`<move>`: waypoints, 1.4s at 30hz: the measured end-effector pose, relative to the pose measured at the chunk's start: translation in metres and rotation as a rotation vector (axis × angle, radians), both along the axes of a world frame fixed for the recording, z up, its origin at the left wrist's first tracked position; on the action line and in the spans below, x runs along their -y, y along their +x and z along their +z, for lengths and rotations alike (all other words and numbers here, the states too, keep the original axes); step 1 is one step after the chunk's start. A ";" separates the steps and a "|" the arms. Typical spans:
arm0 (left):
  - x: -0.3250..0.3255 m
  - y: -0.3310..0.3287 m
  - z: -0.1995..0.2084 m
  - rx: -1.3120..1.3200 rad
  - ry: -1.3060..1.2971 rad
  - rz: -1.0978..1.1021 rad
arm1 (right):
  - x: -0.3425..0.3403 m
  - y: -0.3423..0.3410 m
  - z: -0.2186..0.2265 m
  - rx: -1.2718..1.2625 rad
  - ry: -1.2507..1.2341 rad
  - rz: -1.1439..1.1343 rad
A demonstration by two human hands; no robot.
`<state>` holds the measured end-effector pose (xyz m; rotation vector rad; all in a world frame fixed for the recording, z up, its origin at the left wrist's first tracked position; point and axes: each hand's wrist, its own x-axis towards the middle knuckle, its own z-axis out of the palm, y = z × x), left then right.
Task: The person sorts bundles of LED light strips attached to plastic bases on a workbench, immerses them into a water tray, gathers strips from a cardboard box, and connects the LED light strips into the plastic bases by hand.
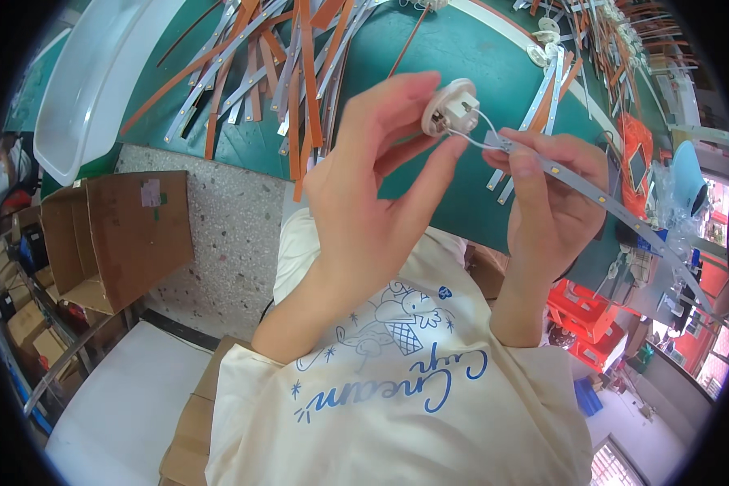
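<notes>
In my left hand (381, 170) is a round white lamp base (452, 109) with a boxy connector on its face, pinched between thumb and fingers. My right hand (555, 182) grips one end of a long narrow LED strip (599, 197), thumb on top. The strip runs off toward the lower right, small yellowish LEDs spaced along it. Thin white wires (488, 130) link the base to the strip's near end. Both hands are raised above the near edge of the green table (381, 89).
Loose LED strips and brown strips (300, 73) lie heaped at the far left of the table, with more at the far right. A white tub (85, 89) stands at left, above a cardboard box (130, 235). Red crates (583, 316) sit low on the right, below an orange bag (636, 162).
</notes>
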<state>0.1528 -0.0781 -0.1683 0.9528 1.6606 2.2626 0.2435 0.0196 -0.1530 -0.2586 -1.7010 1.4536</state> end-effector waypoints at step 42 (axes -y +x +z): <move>0.004 0.001 -0.006 -0.166 -0.044 0.000 | -0.008 0.006 0.005 0.139 -0.181 0.043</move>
